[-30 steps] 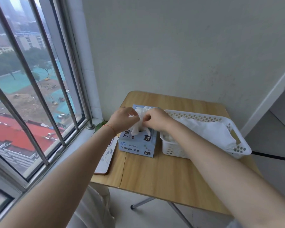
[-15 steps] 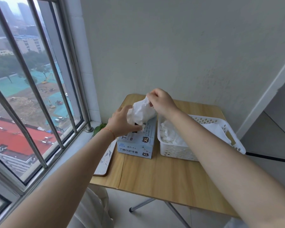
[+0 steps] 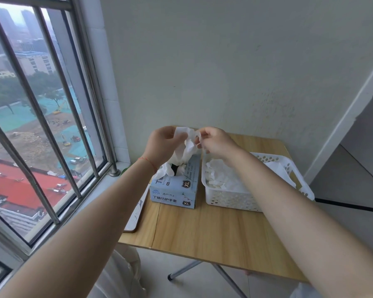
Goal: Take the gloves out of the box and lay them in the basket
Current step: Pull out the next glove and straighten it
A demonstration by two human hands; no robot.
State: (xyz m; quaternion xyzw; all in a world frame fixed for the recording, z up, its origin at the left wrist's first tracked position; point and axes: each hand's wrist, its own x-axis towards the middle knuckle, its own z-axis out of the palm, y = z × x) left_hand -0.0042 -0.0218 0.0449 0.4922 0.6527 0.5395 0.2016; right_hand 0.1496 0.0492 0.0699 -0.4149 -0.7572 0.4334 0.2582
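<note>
table (image 3: 213, 231) holds all | basket (image 3: 228, 200) on right, gloves already inside | box (image 3: 177, 186) just left of it, more gloves sticking out | left hand (image 3: 162, 145) and right hand (image 3: 215, 141) each pinch one white glove (image 3: 186, 147) above box | risk: its lower end looks caught with the others, so a pull may drag them out.

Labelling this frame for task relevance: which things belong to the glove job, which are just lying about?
In the job:
- white glove, held up by left hand and right hand
- blue glove box, more gloves poking out
- white basket, gloves already in it

Lying about:
- flat tray-like item at the table's left edge
- wooden table
</note>
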